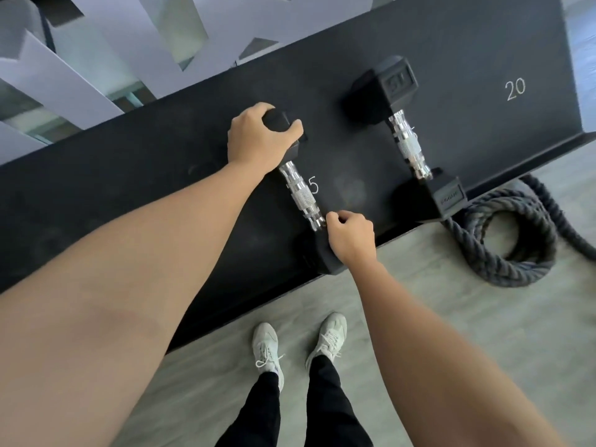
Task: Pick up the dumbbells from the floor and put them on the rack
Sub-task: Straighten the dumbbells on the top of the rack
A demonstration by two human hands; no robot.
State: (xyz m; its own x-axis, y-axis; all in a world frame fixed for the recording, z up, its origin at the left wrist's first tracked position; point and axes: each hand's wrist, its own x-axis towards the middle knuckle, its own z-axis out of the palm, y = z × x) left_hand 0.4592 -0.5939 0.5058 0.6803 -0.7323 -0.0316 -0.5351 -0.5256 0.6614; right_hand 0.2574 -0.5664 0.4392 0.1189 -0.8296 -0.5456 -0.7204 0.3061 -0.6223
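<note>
Our left hand is wrapped around the far black head of a dumbbell that lies on the black rack, right by a painted number 5. Our right hand is curled at the near head, fingers close to the shiny handle; we cannot tell if it grips tight. A second dumbbell already sits on the rack to the right, near the number 20. We think we are setting this one down. Next we should make sure it lies still, then let go with both hands. A coiled rope lies on the floor.
</note>
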